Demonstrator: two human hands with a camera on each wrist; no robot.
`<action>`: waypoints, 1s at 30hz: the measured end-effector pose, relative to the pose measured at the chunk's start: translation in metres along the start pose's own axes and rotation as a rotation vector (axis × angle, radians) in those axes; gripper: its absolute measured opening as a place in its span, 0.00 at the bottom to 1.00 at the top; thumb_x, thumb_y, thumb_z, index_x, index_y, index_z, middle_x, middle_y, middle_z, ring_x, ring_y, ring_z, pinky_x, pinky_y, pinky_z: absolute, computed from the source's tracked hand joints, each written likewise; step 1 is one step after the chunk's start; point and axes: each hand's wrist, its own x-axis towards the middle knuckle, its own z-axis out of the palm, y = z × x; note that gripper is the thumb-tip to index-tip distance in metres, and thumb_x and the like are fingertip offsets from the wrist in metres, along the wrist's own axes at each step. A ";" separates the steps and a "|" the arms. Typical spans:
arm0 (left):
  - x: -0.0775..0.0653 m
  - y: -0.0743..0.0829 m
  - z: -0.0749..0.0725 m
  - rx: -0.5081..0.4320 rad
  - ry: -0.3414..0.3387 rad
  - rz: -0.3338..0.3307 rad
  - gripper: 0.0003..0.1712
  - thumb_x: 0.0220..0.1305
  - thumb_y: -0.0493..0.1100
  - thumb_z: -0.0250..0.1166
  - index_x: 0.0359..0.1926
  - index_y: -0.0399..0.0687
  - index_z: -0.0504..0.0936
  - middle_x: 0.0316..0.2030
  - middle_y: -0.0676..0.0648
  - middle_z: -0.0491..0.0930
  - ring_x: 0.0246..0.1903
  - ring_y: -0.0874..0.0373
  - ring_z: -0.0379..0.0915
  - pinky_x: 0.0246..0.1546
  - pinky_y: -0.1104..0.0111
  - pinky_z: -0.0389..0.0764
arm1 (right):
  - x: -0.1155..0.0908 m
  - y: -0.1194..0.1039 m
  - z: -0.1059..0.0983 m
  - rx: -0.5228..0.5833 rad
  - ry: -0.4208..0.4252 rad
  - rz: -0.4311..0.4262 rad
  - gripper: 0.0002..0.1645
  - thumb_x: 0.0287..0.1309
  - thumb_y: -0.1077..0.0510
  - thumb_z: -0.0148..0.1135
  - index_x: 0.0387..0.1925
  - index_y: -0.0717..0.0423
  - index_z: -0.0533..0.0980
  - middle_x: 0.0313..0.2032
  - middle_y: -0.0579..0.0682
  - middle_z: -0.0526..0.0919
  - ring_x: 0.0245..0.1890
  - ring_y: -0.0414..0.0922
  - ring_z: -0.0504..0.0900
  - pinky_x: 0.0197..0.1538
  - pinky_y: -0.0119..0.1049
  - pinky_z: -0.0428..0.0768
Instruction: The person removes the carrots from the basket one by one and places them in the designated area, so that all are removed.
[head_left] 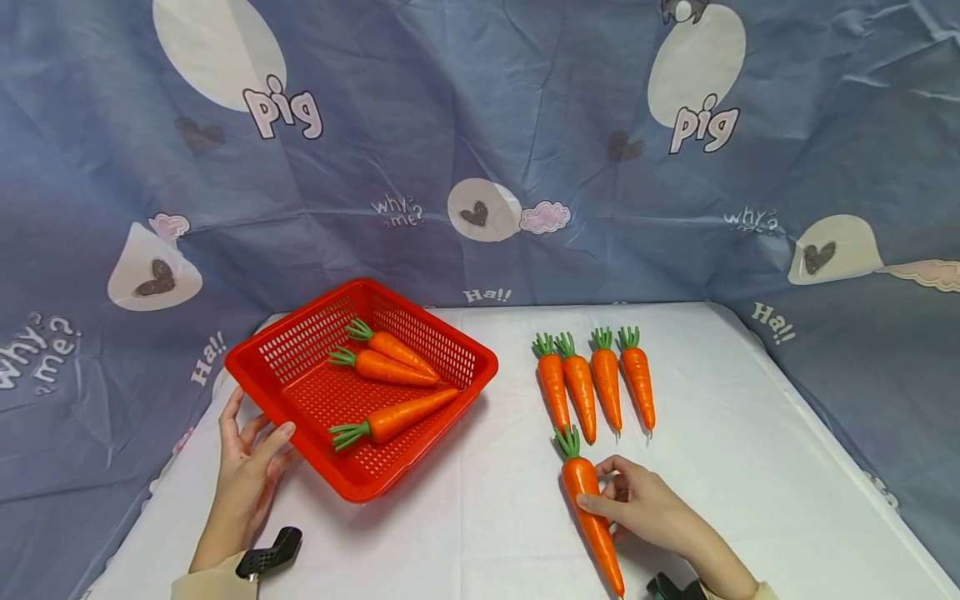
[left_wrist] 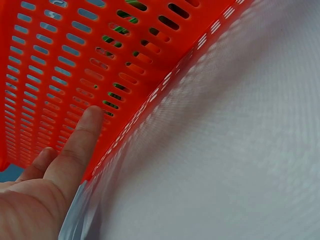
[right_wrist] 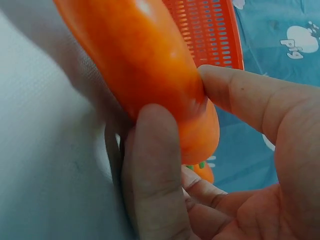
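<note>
A red plastic basket (head_left: 352, 494) with slotted walls stands at the left of the table. My left hand (head_left: 251, 462) holds its near left side, thumb at the rim and fingers against the outer wall, as the left wrist view shows from below. Three carrots with green tops, one of them the nearest carrot (head_left: 408, 414), lie inside the basket. My right hand (head_left: 637, 504) grips another carrot (head_left: 592, 521) between thumb and fingers, its green top pointing away from me. In the right wrist view that carrot (right_wrist: 145, 55) fills the upper part, close above the white cloth.
Several carrots (head_left: 581, 387) lie side by side in a row beyond my right hand, tops to the back. White cloth (head_left: 442, 533) covers the table. A blue printed curtain (head_left: 480, 125) hangs behind and along both sides.
</note>
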 end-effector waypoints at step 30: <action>-0.001 0.000 0.001 0.014 -0.002 0.005 0.54 0.76 0.38 0.65 0.83 0.83 0.42 0.67 0.56 0.66 0.58 0.65 0.78 0.45 0.70 0.91 | 0.005 -0.004 0.001 -0.071 0.009 -0.036 0.33 0.65 0.45 0.76 0.57 0.63 0.74 0.29 0.49 0.80 0.28 0.44 0.82 0.32 0.37 0.88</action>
